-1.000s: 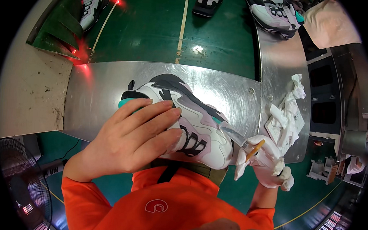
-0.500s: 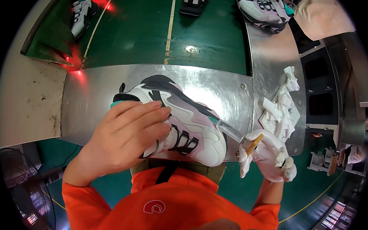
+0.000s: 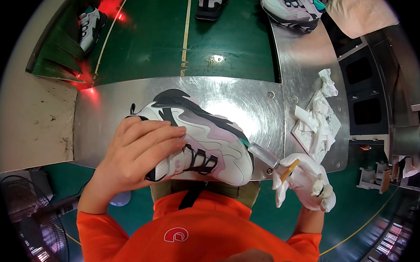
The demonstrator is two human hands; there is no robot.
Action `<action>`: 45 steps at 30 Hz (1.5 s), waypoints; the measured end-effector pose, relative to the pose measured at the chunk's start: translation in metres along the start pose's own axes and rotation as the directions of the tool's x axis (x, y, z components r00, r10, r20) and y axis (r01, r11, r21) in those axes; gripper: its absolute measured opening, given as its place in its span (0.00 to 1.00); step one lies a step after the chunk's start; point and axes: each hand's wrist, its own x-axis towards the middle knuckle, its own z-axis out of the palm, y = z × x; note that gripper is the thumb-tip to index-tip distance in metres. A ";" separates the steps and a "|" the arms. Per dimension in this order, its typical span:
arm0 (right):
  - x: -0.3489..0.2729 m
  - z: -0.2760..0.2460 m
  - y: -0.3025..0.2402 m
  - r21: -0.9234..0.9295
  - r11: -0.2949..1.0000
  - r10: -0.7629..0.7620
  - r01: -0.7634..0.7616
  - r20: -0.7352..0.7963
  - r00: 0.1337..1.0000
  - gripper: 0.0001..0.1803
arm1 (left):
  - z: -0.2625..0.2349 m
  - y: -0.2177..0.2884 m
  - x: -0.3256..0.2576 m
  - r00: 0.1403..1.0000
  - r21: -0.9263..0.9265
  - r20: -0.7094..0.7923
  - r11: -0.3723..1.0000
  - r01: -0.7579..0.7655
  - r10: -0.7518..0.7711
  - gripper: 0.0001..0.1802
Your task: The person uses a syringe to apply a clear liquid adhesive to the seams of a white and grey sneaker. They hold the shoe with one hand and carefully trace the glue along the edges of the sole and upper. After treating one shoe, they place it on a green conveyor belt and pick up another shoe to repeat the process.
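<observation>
A white, lilac and black sneaker (image 3: 210, 135) lies on its side on the metal table plate, toe to the right. My bare left hand (image 3: 146, 147) lies over its ankle opening and tongue, fingers pressed together on the upper and gripping it. My right hand (image 3: 308, 182), in a white glove, holds a clear tube-shaped tool (image 3: 264, 154) whose narrow tip meets the sole edge by the toe. A tan stick-like piece (image 3: 290, 170) shows among the right fingers; what it belongs to I cannot tell.
Crumpled white cloths (image 3: 317, 121) lie on the metal plate (image 3: 98, 121) at right. Beyond it runs a green conveyor belt (image 3: 143, 39) with other sneakers (image 3: 90, 30). A second sneaker (image 3: 292, 10) sits far right. A fan (image 3: 33, 217) stands lower left.
The view has shifted slightly. My left hand and the sneaker have moved a little to the left in it. Both hands keep their hold, and the tool's tip stays at the toe edge.
</observation>
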 end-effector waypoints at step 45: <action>-0.056 -0.012 0.115 0.404 0.857 -0.278 0.319 -0.157 0.948 0.65 | 0.049 0.102 -0.048 0.940 0.305 -0.223 0.898 0.318 -0.257 0.37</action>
